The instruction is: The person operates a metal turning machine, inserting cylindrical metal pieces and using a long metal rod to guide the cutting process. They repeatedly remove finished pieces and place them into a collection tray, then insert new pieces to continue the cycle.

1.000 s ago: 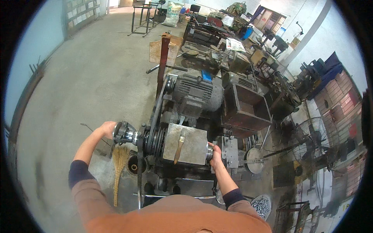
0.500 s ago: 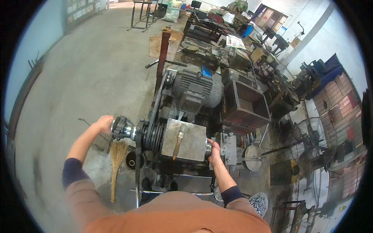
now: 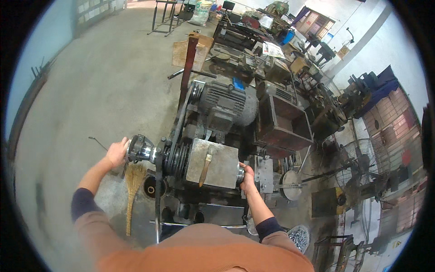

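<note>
In front of me stands a belt-driven machine with a grey metal headstock box (image 3: 222, 170) and a wooden-handled brush (image 3: 206, 170) lying on its lid. My left hand (image 3: 118, 152) grips the outer rim of a shiny metal spindle chuck (image 3: 141, 149) on the left end; its fingertips are partly hidden. On the opposite end, my right hand (image 3: 247, 177) wraps around the round metal spindle nose (image 3: 240, 172), and its fingers are largely out of sight. Black pulleys with belts (image 3: 179, 159) sit between the chuck and the box.
Behind the box is a finned electric motor (image 3: 223, 100), with an open rusty metal bin (image 3: 285, 122) to its right. A straw broom (image 3: 132, 195) lies by my left arm. A caged fan (image 3: 360, 161) and a container of metal bits (image 3: 299, 236) are at the right.
The view has shifted slightly, and my left hand sits a little lower against the chuck rim. My right hand keeps its place at the spindle nose.
</note>
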Tool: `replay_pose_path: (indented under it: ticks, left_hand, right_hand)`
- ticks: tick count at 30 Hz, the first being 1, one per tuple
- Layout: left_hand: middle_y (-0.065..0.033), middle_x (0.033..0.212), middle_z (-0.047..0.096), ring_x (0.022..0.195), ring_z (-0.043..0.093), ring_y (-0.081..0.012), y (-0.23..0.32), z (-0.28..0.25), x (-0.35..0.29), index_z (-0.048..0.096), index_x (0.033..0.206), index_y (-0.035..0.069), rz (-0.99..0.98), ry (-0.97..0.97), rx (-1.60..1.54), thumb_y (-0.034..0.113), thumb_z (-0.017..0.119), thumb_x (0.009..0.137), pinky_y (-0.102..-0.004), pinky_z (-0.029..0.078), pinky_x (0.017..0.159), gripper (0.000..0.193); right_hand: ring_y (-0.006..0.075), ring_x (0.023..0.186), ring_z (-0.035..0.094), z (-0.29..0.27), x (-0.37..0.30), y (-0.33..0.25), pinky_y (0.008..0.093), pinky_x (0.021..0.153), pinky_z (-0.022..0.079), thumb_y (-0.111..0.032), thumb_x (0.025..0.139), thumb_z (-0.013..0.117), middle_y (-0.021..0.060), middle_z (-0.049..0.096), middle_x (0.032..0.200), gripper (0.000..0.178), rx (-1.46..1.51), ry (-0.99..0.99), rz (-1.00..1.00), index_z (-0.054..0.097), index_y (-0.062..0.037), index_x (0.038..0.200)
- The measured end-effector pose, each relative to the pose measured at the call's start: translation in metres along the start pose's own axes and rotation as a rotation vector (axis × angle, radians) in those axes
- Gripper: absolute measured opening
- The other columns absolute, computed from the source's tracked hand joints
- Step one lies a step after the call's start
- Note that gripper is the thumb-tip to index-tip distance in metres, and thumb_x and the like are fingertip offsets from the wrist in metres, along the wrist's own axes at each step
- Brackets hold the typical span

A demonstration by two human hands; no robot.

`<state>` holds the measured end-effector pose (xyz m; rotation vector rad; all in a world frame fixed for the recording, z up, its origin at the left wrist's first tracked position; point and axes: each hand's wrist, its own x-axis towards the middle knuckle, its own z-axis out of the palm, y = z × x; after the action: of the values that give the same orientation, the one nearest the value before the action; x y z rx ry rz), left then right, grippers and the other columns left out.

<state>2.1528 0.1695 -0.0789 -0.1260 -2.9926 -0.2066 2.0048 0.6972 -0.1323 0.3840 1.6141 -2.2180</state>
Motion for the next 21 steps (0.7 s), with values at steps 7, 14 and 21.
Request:
replay_pose_path:
  ticks: [7,14,21]
  left_hand:
    - [-0.0161,0.080,0.063,0.081,0.059,-0.0357,-0.013,-0.022,0.041,0.061,0.080,0.007,-0.021,-0.414,-0.169,0.015,0.070,0.052,-0.0424,0.049,0.069,0.031]
    - [-0.0120,0.078,0.051,0.073,0.057,-0.0338,-0.009,0.071,-0.005,0.054,0.091,0.004,-0.168,0.601,-0.018,0.010,0.070,0.053,-0.0430,0.047,0.063,0.041]
    - [-0.0144,0.083,0.061,0.079,0.059,-0.0336,-0.003,-0.032,0.033,0.060,0.083,0.006,-0.163,-0.442,-0.027,0.019,0.073,0.051,-0.0423,0.049,0.068,0.037]
  right_hand:
    - [0.0221,0.082,0.061,0.008,-0.004,-0.001,0.0382,0.075,0.050,-0.022,0.076,0.040,0.0105,0.062,0.096,0.044,0.056,-0.035,0.004,0.051,-0.0008,0.113]
    - [0.0213,0.081,0.062,0.027,-0.014,-0.012,0.0359,0.074,0.050,-0.023,0.077,0.037,0.0110,0.062,0.096,0.046,0.026,-0.013,0.036,0.052,0.0000,0.113]
    - [0.0161,0.078,0.061,0.017,-0.011,-0.008,0.0307,0.070,0.049,-0.026,0.087,0.040,0.0054,0.062,0.093,0.032,0.045,-0.030,0.008,0.061,-0.0057,0.100]
